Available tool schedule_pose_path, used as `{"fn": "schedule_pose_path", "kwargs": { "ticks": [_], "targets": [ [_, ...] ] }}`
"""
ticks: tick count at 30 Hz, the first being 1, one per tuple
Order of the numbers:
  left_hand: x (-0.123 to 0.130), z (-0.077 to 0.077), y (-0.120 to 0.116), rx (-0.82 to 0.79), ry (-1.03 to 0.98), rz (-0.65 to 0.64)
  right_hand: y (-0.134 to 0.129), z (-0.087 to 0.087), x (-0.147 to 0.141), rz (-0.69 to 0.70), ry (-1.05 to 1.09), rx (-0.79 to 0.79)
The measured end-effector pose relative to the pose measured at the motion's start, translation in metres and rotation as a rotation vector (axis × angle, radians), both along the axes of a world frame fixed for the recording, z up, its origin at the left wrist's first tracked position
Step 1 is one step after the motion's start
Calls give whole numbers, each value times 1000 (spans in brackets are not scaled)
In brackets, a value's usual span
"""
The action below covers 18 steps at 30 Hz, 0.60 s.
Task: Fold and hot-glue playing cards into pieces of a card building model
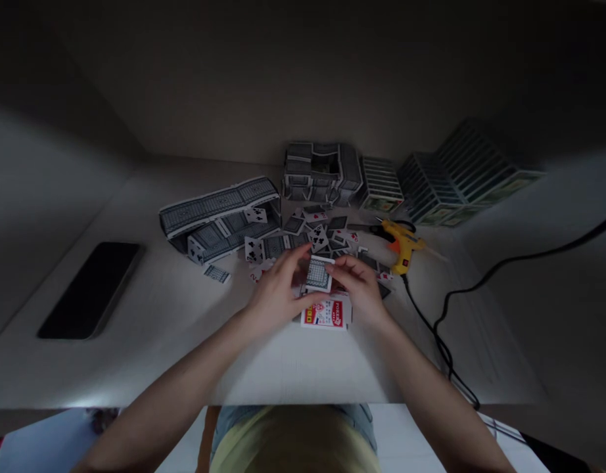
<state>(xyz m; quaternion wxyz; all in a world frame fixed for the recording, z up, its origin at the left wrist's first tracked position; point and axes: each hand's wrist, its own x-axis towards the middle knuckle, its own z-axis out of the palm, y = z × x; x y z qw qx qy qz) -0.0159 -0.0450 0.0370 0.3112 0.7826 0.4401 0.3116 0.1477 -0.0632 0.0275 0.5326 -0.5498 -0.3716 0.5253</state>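
A small blue-and-white patterned playing card piece (318,274) is held between my two hands, above the table. My left hand (282,287) is at its left side, thumb below and fingers above, closed around its edge. My right hand (357,282) pinches its upper right corner. Just below lies a red and white poker card box (325,314), partly under my hands. Loose playing cards (319,238) are scattered behind my hands, some face up and some face down.
Structures built from cards stand at the back left (219,217), back middle (323,172) and back right (461,180). A yellow glue gun (404,246) lies right of the cards, its black cable (443,322) trailing forward. A black phone (91,289) lies at the left.
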Motion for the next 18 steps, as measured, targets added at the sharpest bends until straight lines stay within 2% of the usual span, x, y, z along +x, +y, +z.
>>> {"fn": "schedule_pose_path", "kwargs": {
  "ticks": [4, 7, 13, 18],
  "targets": [
    [-3, 3, 2, 128, 99, -142, 1, -1, 1, 78, 27, -37],
    [-3, 3, 2, 137, 63, -178, 0, 2, 2, 117, 131, -58],
    [-3, 10, 0, -36, -214, -220, -5, 14, 1, 282, 448, -106],
    [-2, 14, -4, -182, -369, -303, -9, 7, 0, 392, 457, -89]
  ]
}}
